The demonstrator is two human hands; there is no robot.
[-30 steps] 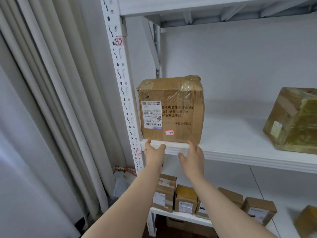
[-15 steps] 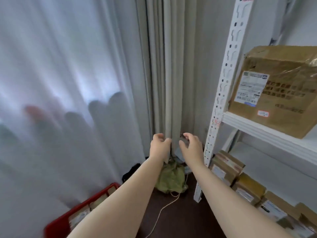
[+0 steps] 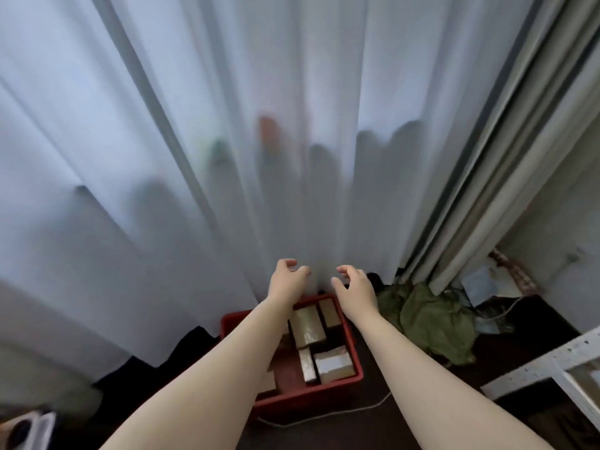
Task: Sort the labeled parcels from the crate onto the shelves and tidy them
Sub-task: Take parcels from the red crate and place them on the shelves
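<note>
Both hands held nothing: the left hand and the right hand hung with fingers loosely curled and a gap between them, over the far end of the red crate, just as empty and curled as half a second before. The view had swung since then; the crate, earlier only a corner at the lower left edge, now lay in the middle beneath the two forearms, and the large taped box on the shelf had gone out of sight, with only a piece of white shelf frame left, well to the right of the crate. In the crate lay the brown parcels: four showed plainly, two toward the far end and two toward the near right corner, and a fifth was partly hidden under the left forearm. One green cloth lay crumpled just right of the crate, one white cord ran along the floor in front of it, one sheer white curtain hung behind it, and one grey drape hung behind and to its right
</note>
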